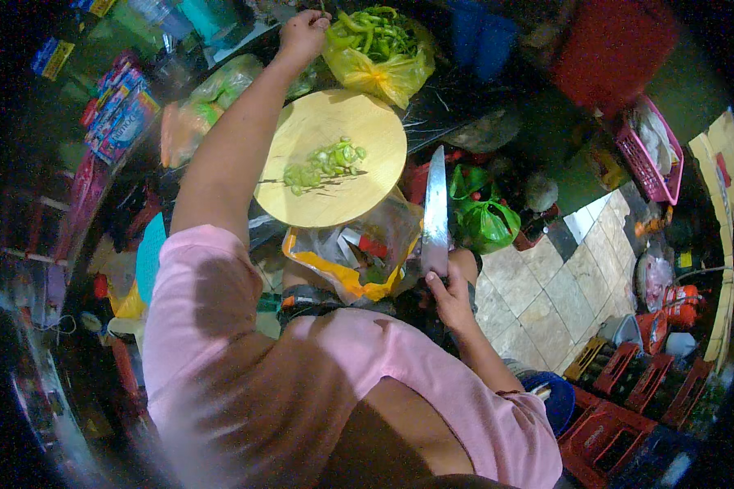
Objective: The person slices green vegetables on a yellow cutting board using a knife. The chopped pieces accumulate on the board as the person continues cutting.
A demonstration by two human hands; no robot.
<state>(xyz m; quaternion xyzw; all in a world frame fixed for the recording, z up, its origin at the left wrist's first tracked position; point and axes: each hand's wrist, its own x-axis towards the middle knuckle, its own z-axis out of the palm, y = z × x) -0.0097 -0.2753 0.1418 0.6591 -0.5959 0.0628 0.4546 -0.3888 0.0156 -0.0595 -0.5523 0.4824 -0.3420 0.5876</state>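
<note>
At the top, my left hand point(304, 35) is beside a yellow plastic bag point(382, 76) filled with long green peppers point(373, 30). Its fingers are pinched on a thin green stem, mostly hidden at the picture's edge. My right hand point(455, 299) grips a large kitchen knife point(435, 211) by the handle, blade pointing away from me. Left of the blade lies a round, pale yellow cutting board point(336, 113), with a small heap of sliced green pepper point(324, 165) on it. An open plastic bag with an orange rim point(324, 266) sits below the board, above my lap, with scraps inside.
A green plastic bag point(492, 223) lies right of the knife. Bags of vegetables point(183, 131) rest left of the board. Farther right are a pink basket point(651, 150), red crates point(611, 428) and a tiled floor point(541, 287). A blue container point(480, 36) stands behind the peppers.
</note>
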